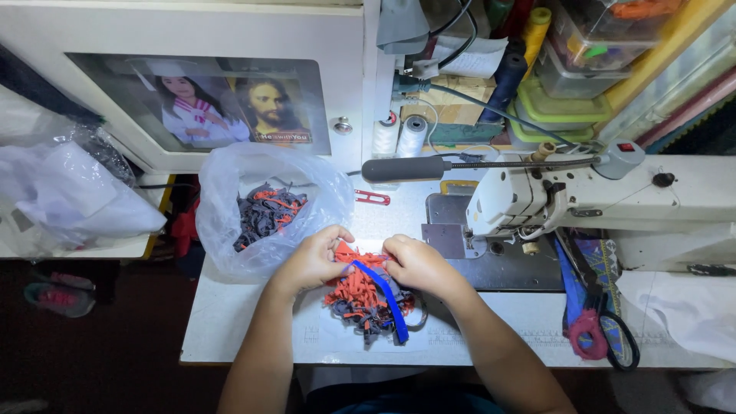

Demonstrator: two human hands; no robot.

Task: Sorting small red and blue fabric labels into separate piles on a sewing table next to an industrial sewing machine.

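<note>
A heap of small orange and grey fabric strips (359,297) lies on the white sewing table (230,322), with a blue strip (387,300) draped across it. My left hand (313,259) rests on the heap's upper left, fingers curled on the orange strips. On the heap's upper right, my right hand (418,263) pinches the blue strip's top end. Both hands nearly touch each other.
A clear plastic bag (230,207) holding more orange and grey strips sits left of the heap. A white sewing machine (583,195) stands to the right, scissors (606,330) in front of it. Thread spools (400,136) and red snips (372,198) lie behind.
</note>
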